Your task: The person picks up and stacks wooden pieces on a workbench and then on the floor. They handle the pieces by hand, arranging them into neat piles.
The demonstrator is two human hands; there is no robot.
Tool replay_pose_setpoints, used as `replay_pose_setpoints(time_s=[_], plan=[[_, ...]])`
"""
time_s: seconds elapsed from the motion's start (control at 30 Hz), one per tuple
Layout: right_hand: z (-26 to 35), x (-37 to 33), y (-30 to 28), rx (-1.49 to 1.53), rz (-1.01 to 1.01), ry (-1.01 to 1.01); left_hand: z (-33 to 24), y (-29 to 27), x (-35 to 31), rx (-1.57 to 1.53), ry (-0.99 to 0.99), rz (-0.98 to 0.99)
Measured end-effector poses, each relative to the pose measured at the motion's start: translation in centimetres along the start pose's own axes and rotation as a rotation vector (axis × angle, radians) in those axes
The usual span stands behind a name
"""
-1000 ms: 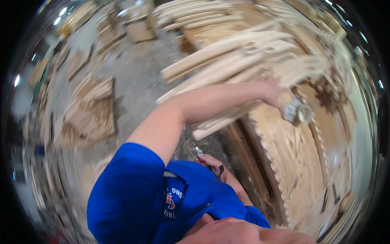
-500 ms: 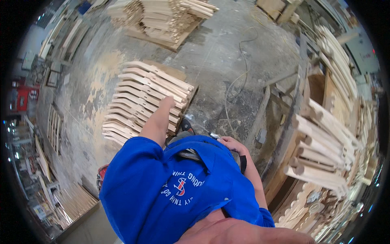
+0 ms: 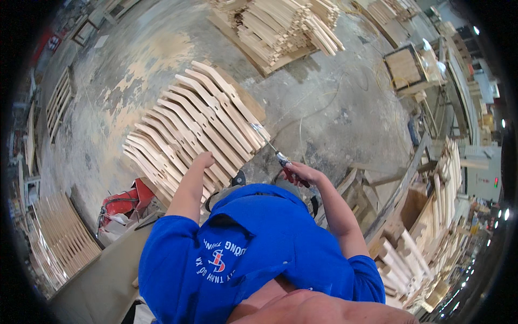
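Note:
Curved pale wooden pieces (image 3: 197, 116), shaped like chair legs, lie side by side in a row on the floor in front of me. Over the near part of this row is my left hand (image 3: 203, 159), its fingers curled down against the wood. What they grip is hidden below the hand. My right hand (image 3: 303, 171) is closed round the red handle of a blow gun (image 3: 283, 160). The gun's long thin nozzle points forward and left, with its tip over the right ends of the pieces.
A big stack of wooden pieces (image 3: 275, 27) stands on a board at the far side. A hose (image 3: 302, 120) trails across the floor. On the right is a bench with wooden parts (image 3: 402, 256). At the left lie a red machine (image 3: 129, 201) and a slatted stack (image 3: 63, 237).
My view has turned to the right. My right hand has come out from beside my waist, and the gun now points over the row. My left hand has shifted nearer along the pieces.

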State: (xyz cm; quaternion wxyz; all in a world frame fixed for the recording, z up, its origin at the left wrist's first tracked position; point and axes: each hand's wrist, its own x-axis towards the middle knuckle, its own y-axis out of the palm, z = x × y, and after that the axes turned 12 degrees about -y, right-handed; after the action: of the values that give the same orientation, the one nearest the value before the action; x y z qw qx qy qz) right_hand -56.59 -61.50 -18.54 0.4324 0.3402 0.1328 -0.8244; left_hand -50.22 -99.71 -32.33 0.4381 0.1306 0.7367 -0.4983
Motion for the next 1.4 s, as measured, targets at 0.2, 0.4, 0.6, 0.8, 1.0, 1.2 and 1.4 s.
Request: replay_pose_setpoints(time_s=[0.2, 0.4, 0.6, 0.8, 1.0, 1.2, 1.4], plan=[[-7.5, 7.4, -9.7, -0.027, 0.07, 0.106, -4.6, 0.0, 2.8, -0.126, -0.043, 0.0], [-5.7, 15.1, -20.5, 0.319, 0.258, 0.187, -13.4, 1.3, 7.8, -0.392, -0.19, -0.045], [-3.3, 30.2, -28.0, -0.034, 0.191, 0.077, -23.2, 1.1, 15.9, -0.686, -0.246, -0.083], [0.6, 43.6, -28.9, -0.258, 0.048, 0.057, -30.9, 3.3, 18.2, -1.037, -0.195, -0.013], [3.3, 49.5, -29.2, -0.589, 0.111, 0.005, -27.8, 10.0, 13.6, -1.021, -0.41, 0.1], [4.1, 53.2, -29.1, -0.806, 0.242, 0.073, -22.7, 13.5, 9.2, -0.896, -0.528, 0.15], [2.9, 55.5, -28.5, -0.696, 0.073, 0.072, -21.8, 14.7, 7.1, -0.908, -0.643, 0.399]])
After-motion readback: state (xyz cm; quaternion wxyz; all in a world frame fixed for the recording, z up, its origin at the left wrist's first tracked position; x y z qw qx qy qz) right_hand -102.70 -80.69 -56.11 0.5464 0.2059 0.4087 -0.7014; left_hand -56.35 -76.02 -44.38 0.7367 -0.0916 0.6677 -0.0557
